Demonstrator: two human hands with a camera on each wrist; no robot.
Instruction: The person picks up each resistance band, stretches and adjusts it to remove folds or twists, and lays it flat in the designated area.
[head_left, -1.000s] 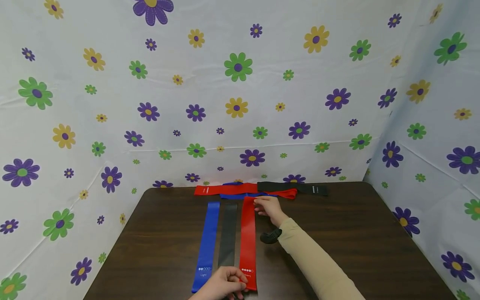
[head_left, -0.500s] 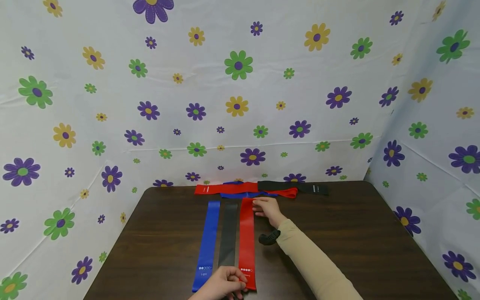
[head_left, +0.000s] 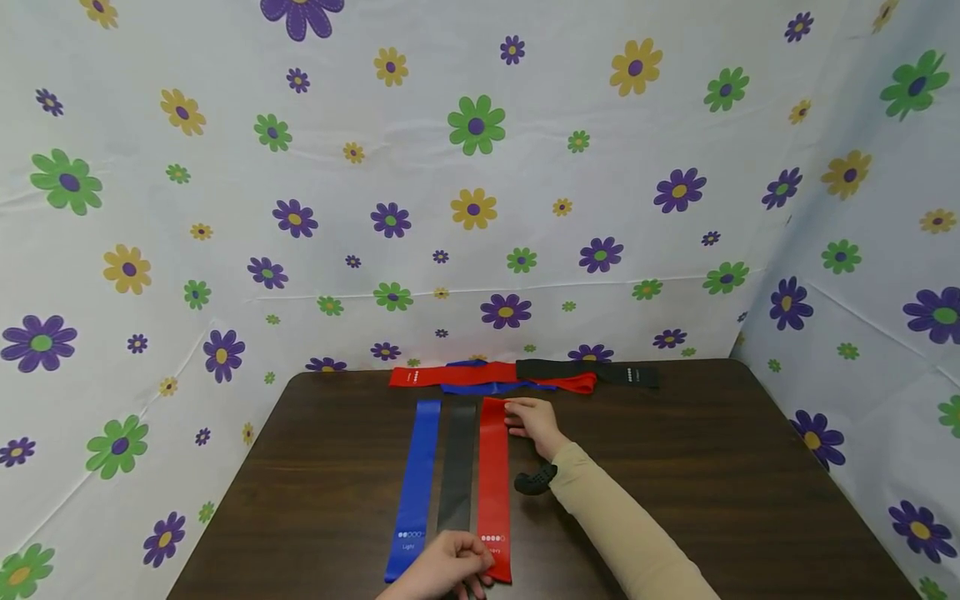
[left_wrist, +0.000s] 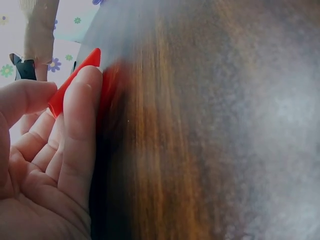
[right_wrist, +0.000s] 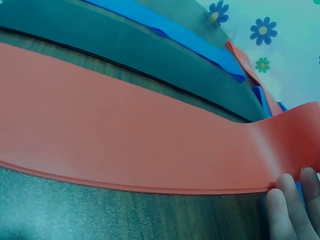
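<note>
A flat red resistance band (head_left: 493,475) lies lengthwise on the table, printed with dots and a partly covered label at its near end. My left hand (head_left: 448,565) pinches that near end between thumb and finger; the left wrist view shows the red edge (left_wrist: 75,82) tilted up between them. At the far end, my right hand (head_left: 534,423) holds the band's right corner, and the right wrist view shows this end (right_wrist: 295,135) curving upward by the fingertips (right_wrist: 286,184). Left of the red band lie a black band (head_left: 457,467) and a blue band (head_left: 417,483) marked "Light".
Along the table's back edge, another red band (head_left: 450,377) lies across a blue one (head_left: 487,389), with a black one (head_left: 600,372) to the right. A flower-print cloth (head_left: 405,183) hangs behind the dark wooden table (head_left: 675,483).
The red band's far end has come slightly left and nearer, with my right hand on it. My left hand keeps its pinch at the near end. The head view has shifted a little.
</note>
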